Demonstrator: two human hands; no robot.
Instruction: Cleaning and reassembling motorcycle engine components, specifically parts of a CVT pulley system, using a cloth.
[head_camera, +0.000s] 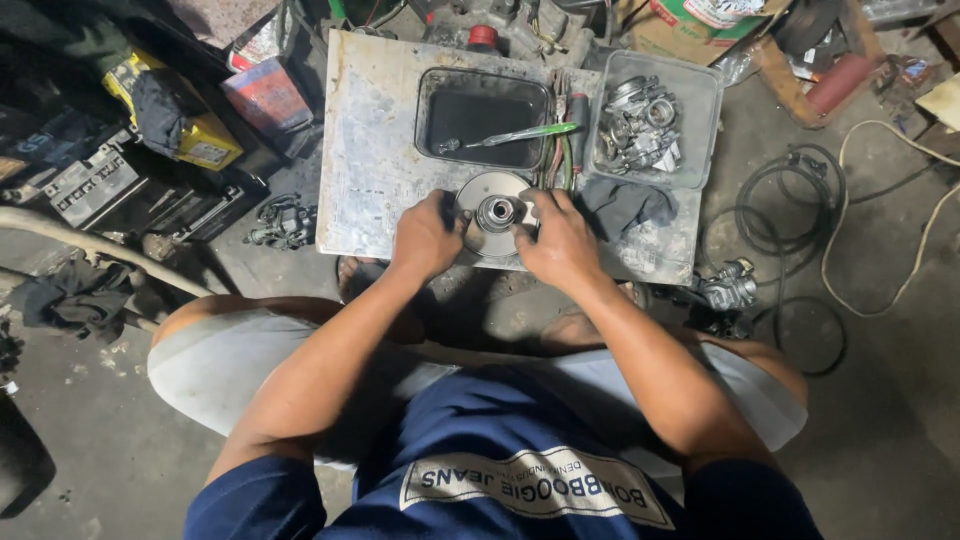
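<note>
The scene is lit from above and ahead, so that the pale board is rendered brightest, with mild glare on the round metal disc. The left side and the corners are left in deep shadow. A dark shadow is cast beneath the arms. Focus is held at the centre; slight softness and wide-angle bending are seen toward the edges.

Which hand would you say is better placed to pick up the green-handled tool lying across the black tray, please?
Probably the right hand: it grips the round metal part just below the tool's handle, while the left hand sits farther to the other side.
</note>
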